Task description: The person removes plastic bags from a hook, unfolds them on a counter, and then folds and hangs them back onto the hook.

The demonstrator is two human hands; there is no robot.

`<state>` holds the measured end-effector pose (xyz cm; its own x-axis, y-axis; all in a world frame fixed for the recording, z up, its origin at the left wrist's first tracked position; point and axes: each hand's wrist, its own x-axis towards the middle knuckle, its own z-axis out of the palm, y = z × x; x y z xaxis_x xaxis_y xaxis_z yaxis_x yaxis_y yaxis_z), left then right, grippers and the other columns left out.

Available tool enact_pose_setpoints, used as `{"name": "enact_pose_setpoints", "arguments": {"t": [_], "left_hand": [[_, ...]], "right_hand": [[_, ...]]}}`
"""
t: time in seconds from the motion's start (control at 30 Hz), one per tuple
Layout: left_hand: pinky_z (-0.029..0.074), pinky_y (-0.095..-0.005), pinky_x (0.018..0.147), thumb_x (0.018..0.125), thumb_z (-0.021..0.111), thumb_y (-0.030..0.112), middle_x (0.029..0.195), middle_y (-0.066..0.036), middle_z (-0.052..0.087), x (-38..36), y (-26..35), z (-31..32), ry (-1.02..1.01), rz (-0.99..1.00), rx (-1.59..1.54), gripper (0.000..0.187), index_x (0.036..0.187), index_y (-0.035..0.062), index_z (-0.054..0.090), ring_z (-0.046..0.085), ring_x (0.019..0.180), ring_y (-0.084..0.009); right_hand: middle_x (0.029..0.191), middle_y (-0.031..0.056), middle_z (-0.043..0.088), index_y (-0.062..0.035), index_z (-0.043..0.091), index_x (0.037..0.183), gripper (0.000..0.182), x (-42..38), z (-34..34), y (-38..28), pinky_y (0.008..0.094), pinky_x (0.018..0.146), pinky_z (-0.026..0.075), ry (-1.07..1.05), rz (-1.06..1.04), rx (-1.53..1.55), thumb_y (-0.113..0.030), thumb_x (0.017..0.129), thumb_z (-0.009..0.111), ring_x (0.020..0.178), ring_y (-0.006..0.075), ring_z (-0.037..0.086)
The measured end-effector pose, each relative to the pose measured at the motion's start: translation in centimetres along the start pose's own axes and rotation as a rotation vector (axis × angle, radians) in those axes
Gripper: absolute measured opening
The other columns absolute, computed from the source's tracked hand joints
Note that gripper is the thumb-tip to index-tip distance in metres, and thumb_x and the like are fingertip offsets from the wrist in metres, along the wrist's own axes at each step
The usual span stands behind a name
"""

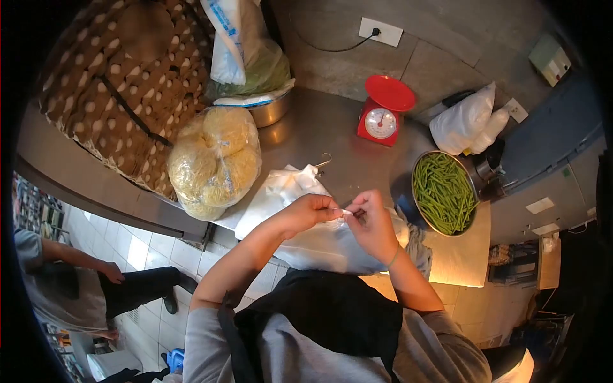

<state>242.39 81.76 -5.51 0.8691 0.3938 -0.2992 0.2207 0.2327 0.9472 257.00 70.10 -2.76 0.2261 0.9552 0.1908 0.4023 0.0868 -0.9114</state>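
My left hand [311,213] and my right hand [372,231] meet in front of me, fingertips pinched on a small white piece that looks like the edge of a plastic bag [319,253]. Clear, crumpled plastic spreads below them along the counter edge. Just beyond my left hand lies a stack of white plastic bags [290,183], with a metal hook by its top. Right of my hands, a metal bowl [473,184] holds green beans [445,193]. A hair tie or band circles my right wrist.
A red dial scale [381,121] stands at the back of the steel counter [325,131]. To the left are a clear bag of yellow noodles [216,159] and a brown patterned cover [128,83]. White bags [463,121] sit behind the bowl. Another person [70,274] is at lower left.
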Motion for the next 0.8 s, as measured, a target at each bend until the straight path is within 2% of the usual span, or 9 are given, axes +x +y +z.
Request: {"name": "enact_pose_setpoints", "arguments": {"t": [0.17,0.23,0.33,0.37,0.43,0.53,0.63,0.73,0.8], "left_hand": [[0.038,-0.0203,0.073,0.085,0.059,0.015,0.081,0.001,0.056,-0.8,0.8,0.3,0.042,0.017,0.108,0.012,0.087,0.0033,0.059,0.048,0.079,-0.0057],[0.037,-0.0198,0.073,0.083,0.059,0.013,0.080,0.001,0.056,-1.0,0.8,0.8,0.107,0.022,0.172,0.010,0.086,0.0037,0.059,0.047,0.080,-0.0058],[0.036,-0.0249,0.058,0.077,0.062,0.020,0.068,-0.001,0.053,-0.7,0.4,1.4,0.218,-0.028,0.122,0.017,0.079,0.0031,0.060,0.044,0.065,-0.0073],[0.037,-0.0251,0.059,0.076,0.063,0.020,0.069,-0.001,0.054,-0.5,0.0,1.5,0.223,-0.051,0.068,0.018,0.079,0.0031,0.060,0.045,0.065,-0.0079],[0.038,-0.0255,0.060,0.075,0.064,0.022,0.071,-0.001,0.055,-0.1,-0.6,1.2,0.238,-0.090,-0.036,0.020,0.081,0.0031,0.061,0.047,0.066,-0.0090],[0.041,-0.0264,0.062,0.074,0.065,0.024,0.073,-0.004,0.059,-1.0,-0.6,1.1,0.282,0.027,0.028,0.024,0.084,0.0020,0.062,0.051,0.068,-0.0118],[0.043,-0.0275,0.063,0.074,0.067,0.023,0.076,-0.008,0.063,-2.7,-0.2,1.5,0.367,0.219,0.421,0.026,0.087,0.0005,0.062,0.055,0.069,-0.0147],[0.041,-0.0254,0.060,0.078,0.067,0.017,0.075,-0.002,0.057,-2.8,-0.9,2.3,0.367,0.187,0.334,0.020,0.089,0.0013,0.062,0.051,0.067,-0.0089],[0.041,-0.0312,0.059,0.077,0.067,0.018,0.068,-0.010,0.057,-2.9,-0.9,2.8,0.443,0.201,0.414,0.019,0.083,0.0007,0.060,0.053,0.063,-0.0193]], "right_hand": [[0.079,0.0087,0.057,-0.0013,0.039,0.093,0.029,-0.3,1.1,0.0,0.0260,0.065,0.047,0.127,-0.059,-0.025,0.006,0.076,0.061,0.070,0.0145,0.058],[0.076,0.0115,0.056,-0.0015,0.040,0.092,0.029,-0.5,1.5,0.6,0.0305,0.061,0.047,0.156,-0.162,-0.118,0.006,0.074,0.061,0.067,0.0222,0.059],[0.074,0.0136,0.055,-0.0016,0.041,0.091,0.028,-0.6,1.9,0.8,0.0334,0.059,0.047,0.194,-0.257,-0.199,0.007,0.073,0.060,0.066,0.0281,0.059],[0.073,0.0139,0.054,-0.0016,0.041,0.091,0.028,-0.8,2.0,0.7,0.0338,0.060,0.047,0.205,-0.278,-0.216,0.007,0.073,0.060,0.066,0.0292,0.059],[0.074,0.0131,0.055,-0.0017,0.041,0.091,0.028,-0.8,2.1,0.5,0.0331,0.060,0.048,0.206,-0.254,-0.187,0.006,0.073,0.060,0.066,0.0267,0.059],[0.075,0.0113,0.056,-0.0022,0.040,0.091,0.027,-0.9,1.9,0.5,0.0312,0.061,0.048,0.197,-0.146,-0.079,0.005,0.074,0.061,0.066,0.0222,0.060],[0.075,0.0093,0.057,-0.0028,0.041,0.091,0.027,-0.7,1.9,1.3,0.0289,0.061,0.048,0.194,-0.086,0.036,0.003,0.076,0.061,0.067,0.0182,0.060],[0.075,0.0083,0.057,-0.0032,0.041,0.091,0.026,-0.9,2.0,1.1,0.0274,0.061,0.048,0.199,-0.086,0.033,0.003,0.076,0.061,0.067,0.0170,0.060],[0.076,0.0080,0.056,-0.0032,0.041,0.091,0.026,-0.7,2.0,0.9,0.0270,0.061,0.048,0.192,-0.094,0.023,0.003,0.076,0.061,0.066,0.0167,0.059]]}}
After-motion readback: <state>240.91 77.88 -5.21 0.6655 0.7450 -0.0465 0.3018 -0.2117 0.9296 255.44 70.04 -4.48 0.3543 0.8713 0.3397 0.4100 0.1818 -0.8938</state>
